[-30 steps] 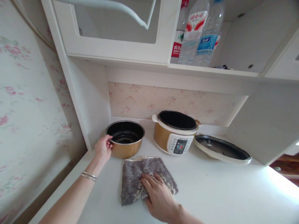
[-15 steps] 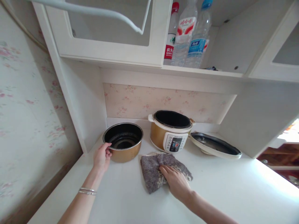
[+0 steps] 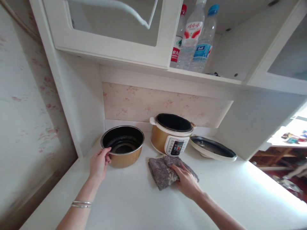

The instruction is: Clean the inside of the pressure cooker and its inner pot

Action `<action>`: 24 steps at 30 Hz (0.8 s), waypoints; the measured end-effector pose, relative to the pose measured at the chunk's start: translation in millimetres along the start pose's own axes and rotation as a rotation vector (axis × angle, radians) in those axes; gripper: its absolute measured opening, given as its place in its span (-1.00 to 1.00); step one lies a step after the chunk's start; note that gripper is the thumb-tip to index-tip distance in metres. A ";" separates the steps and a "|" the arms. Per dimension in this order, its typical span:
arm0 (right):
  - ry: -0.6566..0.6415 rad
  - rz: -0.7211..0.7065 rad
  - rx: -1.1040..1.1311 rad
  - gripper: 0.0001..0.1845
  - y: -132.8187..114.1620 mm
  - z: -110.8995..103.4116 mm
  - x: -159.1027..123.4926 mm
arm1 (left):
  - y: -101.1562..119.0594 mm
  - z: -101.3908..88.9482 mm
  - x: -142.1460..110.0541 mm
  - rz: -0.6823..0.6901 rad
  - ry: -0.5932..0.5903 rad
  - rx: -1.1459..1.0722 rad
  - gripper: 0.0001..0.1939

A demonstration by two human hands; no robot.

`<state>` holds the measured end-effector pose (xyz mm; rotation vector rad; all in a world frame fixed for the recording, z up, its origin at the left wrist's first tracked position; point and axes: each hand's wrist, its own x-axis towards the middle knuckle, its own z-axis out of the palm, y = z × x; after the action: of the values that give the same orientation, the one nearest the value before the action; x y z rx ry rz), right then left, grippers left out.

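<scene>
My left hand (image 3: 100,161) pinches the near-left rim of a gold inner pot (image 3: 127,158) with a black inside, which stands upright on the counter. Under the fingers of my right hand (image 3: 187,179) is a folded grey-brown towel (image 3: 160,172) with a pale pattern, gripped at its right part. The towel lies on the counter in front of the gold and white electric cooker (image 3: 159,139), whose top is uncovered and dark inside. To the cooker's right its lid (image 3: 214,150) rests with the dark underside up.
A white counter (image 3: 129,204) runs beneath everything. Overhead are white cabinets (image 3: 115,56), one holding several plastic bottles (image 3: 190,41). A side panel (image 3: 69,105) bounds the left, and flowered wallpaper (image 3: 148,102) covers the back. Shelves with blurred items (image 3: 287,137) show at far right.
My right hand has shifted slightly right, its fingers now curled more into the towel, which is a bit more bunched. My left hand stays on the pot rim. The camera view has turned slightly.
</scene>
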<state>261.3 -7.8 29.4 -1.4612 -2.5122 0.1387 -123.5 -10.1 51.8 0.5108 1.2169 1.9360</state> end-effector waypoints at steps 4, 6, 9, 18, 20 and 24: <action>-0.083 -0.193 0.020 -0.33 7.5 -8.7 -25.5 | -0.9 0.0 -0.6 0.005 -0.006 0.008 -0.77; -0.091 -0.221 0.015 -0.34 8.3 -8.8 -32.5 | -1.9 0.0 -0.2 0.011 -0.006 0.018 -0.78; -0.056 -0.168 -0.023 -0.21 6.1 -2.8 -32.6 | -3.4 -0.1 0.4 0.017 -0.003 0.026 -0.79; -0.065 0.107 0.210 -0.31 -2.8 -4.2 6.2 | -2.1 -5.2 2.3 0.020 -0.067 0.058 -0.72; -0.116 0.258 0.520 -0.48 -1.4 -20.1 18.9 | -1.6 -8.1 3.4 0.030 -0.080 0.111 -0.70; -0.360 0.583 1.229 -0.56 -6.6 -62.8 39.8 | -0.3 -11.5 3.7 0.079 -0.092 0.253 -0.65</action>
<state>252.2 21.2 97.6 -1.4892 -1.4214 1.7583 -133.5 -13.7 46.0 0.7804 1.4080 1.8105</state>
